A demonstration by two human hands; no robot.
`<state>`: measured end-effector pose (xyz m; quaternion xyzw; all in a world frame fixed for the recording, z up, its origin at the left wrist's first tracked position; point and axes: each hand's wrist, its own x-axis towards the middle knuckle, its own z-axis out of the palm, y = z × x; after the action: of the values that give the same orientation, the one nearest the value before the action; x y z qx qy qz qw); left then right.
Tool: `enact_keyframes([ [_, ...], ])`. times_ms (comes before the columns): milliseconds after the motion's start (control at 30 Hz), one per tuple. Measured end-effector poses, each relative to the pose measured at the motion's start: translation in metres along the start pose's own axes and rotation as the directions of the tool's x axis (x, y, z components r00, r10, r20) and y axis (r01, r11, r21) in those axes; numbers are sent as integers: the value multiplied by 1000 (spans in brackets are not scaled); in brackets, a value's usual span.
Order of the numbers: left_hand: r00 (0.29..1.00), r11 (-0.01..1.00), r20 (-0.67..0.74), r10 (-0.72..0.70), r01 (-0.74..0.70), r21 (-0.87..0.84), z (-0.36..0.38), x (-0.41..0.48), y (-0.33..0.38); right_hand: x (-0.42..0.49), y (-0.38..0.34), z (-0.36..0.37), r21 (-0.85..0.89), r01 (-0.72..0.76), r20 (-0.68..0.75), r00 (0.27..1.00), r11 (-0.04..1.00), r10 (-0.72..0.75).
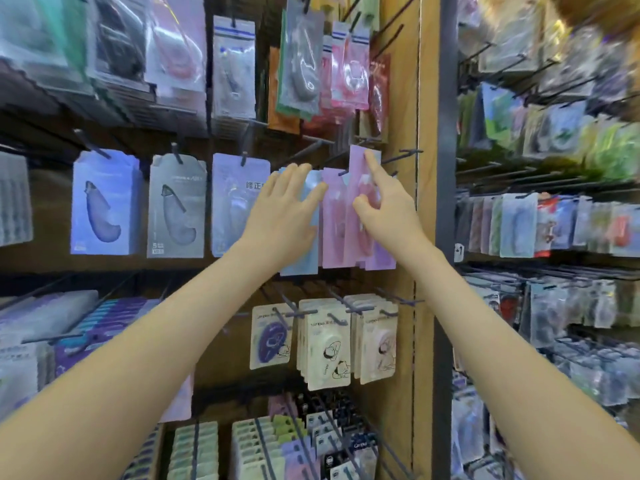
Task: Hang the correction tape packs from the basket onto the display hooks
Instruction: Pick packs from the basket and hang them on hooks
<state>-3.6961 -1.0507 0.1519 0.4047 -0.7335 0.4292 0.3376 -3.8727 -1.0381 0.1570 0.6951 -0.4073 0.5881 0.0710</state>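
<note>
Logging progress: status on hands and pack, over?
Left hand open on blue pack. Right hand pinching pink pack up at hook. Hung packs crowd it.

place: stationery shop | evidence: carded correction tape packs (104, 202) hung in rows on display hooks (401, 155) across the frame | wooden display panel (403, 81) seen centre right | second rack (445, 133), packed, at right

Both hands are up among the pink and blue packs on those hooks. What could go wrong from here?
The right hand pinches a pink pack raised to hook height; if its hole misses, it could drop. The left hand lies flat on a blue pack, and a push might unseat it. A bare hook pokes out close to the right fingers and could scrape them.
</note>
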Motion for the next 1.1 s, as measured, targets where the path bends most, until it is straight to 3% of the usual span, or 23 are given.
enact_keyframes([
  [167,1000,998,-6,-22,22,52,7,6,-2,10,10,6,-103,1,82,997,995,8],
  [300,998,999,58,-32,29,40,10,8,-7,12,14,7,-99,-14,39,999,995,18],
  [600,989,997,134,-71,71,-1,9,11,-8,10,3,6,-262,77,107,993,962,-50],
  [767,981,997,182,-72,73,3,3,10,-8,17,8,18,-331,23,213,976,943,51],
  [933,985,986,152,-84,104,-128,-7,-1,4,11,9,35,-343,-34,229,966,939,119],
  [1033,992,943,25,-124,125,-308,-21,-23,21,-16,5,35,-330,-37,199,974,943,107],
  [1100,990,919,-98,-105,59,-389,-20,-46,37,-46,5,29,-287,-44,144,986,957,89],
])
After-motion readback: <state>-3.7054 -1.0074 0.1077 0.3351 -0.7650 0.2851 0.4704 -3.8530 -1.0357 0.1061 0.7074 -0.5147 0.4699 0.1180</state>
